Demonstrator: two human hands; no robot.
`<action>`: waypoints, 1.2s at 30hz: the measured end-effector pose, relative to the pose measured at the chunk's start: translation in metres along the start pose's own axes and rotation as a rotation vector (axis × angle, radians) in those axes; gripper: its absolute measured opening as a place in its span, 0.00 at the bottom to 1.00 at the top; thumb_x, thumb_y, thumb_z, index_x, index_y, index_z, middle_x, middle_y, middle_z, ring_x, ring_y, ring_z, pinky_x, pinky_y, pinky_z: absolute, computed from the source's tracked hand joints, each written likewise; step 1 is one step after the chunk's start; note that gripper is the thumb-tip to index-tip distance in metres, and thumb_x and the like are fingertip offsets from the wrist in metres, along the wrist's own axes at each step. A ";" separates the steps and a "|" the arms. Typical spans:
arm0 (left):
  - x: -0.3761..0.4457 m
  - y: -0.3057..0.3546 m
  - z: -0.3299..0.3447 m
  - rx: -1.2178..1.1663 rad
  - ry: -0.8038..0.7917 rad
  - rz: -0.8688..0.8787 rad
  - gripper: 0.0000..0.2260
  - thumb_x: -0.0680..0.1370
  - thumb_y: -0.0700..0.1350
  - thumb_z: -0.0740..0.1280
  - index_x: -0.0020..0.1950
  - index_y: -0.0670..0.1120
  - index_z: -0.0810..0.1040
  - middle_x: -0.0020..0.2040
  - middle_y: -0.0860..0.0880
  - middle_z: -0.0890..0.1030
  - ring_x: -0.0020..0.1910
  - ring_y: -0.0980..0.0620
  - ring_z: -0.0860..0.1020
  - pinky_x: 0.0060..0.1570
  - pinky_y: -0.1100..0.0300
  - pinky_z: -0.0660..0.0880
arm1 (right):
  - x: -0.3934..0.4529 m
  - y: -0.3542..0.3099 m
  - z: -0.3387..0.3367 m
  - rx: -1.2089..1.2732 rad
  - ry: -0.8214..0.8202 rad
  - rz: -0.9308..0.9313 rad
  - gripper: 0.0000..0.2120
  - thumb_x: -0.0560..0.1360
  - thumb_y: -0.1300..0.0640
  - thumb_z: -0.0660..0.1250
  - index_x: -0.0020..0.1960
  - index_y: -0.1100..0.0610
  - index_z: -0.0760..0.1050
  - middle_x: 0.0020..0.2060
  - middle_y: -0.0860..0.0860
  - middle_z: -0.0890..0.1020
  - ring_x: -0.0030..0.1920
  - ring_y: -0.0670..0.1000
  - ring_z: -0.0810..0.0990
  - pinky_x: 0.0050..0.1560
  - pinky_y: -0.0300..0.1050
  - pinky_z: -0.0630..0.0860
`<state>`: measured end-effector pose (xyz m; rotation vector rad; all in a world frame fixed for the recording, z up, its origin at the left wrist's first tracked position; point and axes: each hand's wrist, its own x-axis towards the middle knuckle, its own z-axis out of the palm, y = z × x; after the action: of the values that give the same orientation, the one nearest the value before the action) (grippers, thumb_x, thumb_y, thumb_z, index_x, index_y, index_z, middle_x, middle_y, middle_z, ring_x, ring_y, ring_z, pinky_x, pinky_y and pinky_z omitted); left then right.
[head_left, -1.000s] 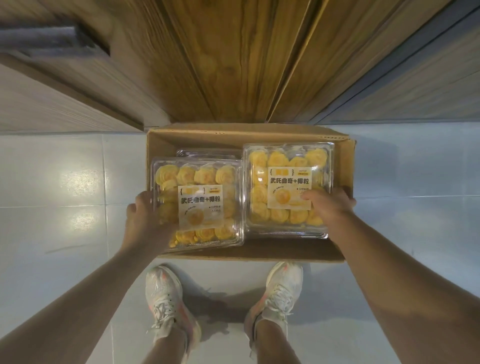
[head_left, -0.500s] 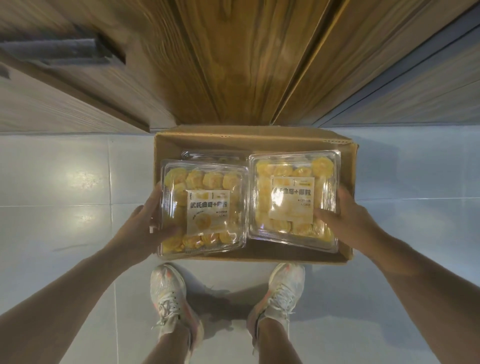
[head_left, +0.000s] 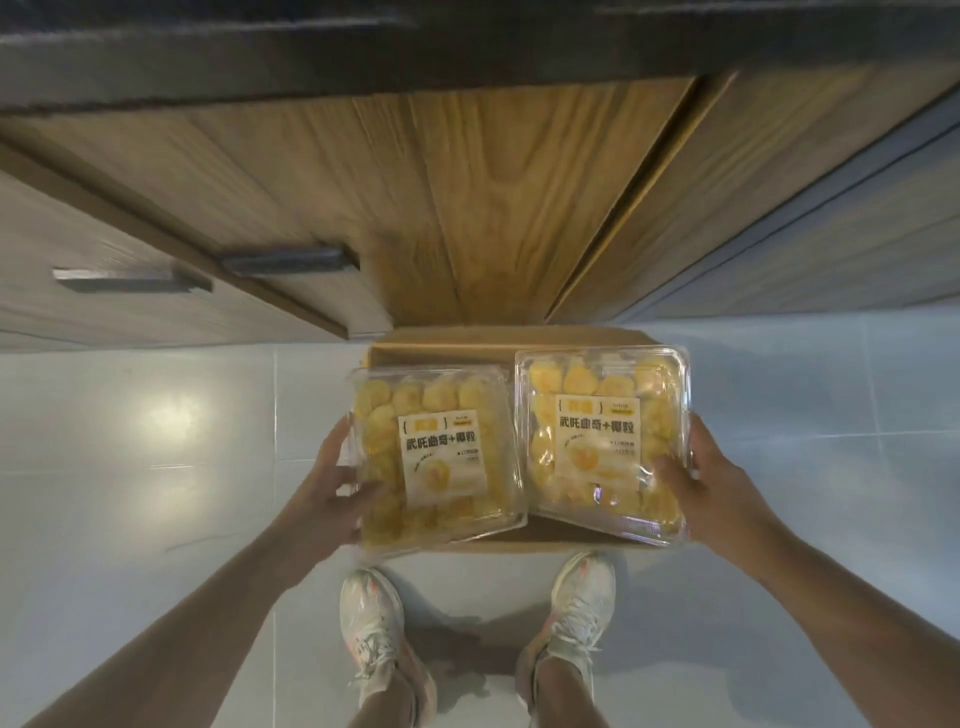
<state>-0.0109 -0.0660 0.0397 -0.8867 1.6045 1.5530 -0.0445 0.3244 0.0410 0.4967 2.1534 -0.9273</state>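
Floor (head_left: 130, 467): pale glossy tiles across the lower half of the frame, with a light glare at centre left.
Cabinet front (head_left: 467, 208): wood-grain doors across the upper half, grey panels at upper right.
Worktop (head_left: 467, 47): only its dark edge shows, along the top of the frame.
Cardboard box (head_left: 441, 348): open, on the floor against the cabinet at centre frame, mostly hidden behind the two packs.
Right pack (head_left: 602, 441): clear plastic tray of yellow cookies with a white label, lid up, held over the box at centre right, tilted slightly.
Left pack (head_left: 436, 457): the same kind, just beside the right pack, a little lower in the frame.
Right hand (head_left: 711, 483): grips the right pack's outer edge, thumb on the lid, fingers (head_left: 696, 431) curled round the side.
Left hand (head_left: 327, 488): grips the left pack's outer edge the same way, thumb on the lid.
Shoes (head_left: 371, 618): white, laced, at bottom centre below the box.
Door handles (head_left: 288, 260): two dark bars at centre left.
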 end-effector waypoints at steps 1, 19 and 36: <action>-0.015 0.009 -0.004 -0.011 0.013 0.014 0.34 0.81 0.36 0.66 0.74 0.68 0.58 0.59 0.46 0.82 0.54 0.46 0.84 0.37 0.51 0.84 | -0.013 -0.007 -0.009 0.020 0.005 -0.019 0.28 0.83 0.50 0.61 0.80 0.40 0.54 0.64 0.49 0.80 0.59 0.56 0.82 0.52 0.47 0.81; -0.438 0.216 -0.085 0.003 0.072 0.593 0.30 0.82 0.36 0.66 0.73 0.66 0.66 0.62 0.59 0.83 0.54 0.56 0.85 0.46 0.54 0.83 | -0.374 -0.272 -0.216 0.271 0.233 -0.470 0.31 0.75 0.38 0.67 0.76 0.34 0.59 0.62 0.28 0.77 0.62 0.36 0.78 0.59 0.36 0.73; -0.651 0.352 -0.171 -0.241 0.158 0.943 0.30 0.73 0.50 0.78 0.74 0.56 0.72 0.66 0.46 0.82 0.64 0.41 0.82 0.63 0.34 0.76 | -0.514 -0.494 -0.294 0.206 0.181 -0.810 0.27 0.78 0.38 0.65 0.73 0.25 0.58 0.63 0.41 0.80 0.59 0.49 0.83 0.50 0.59 0.84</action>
<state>0.0062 -0.2286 0.7814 -0.3506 2.1365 2.3902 -0.1328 0.1830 0.7938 -0.2519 2.4674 -1.5923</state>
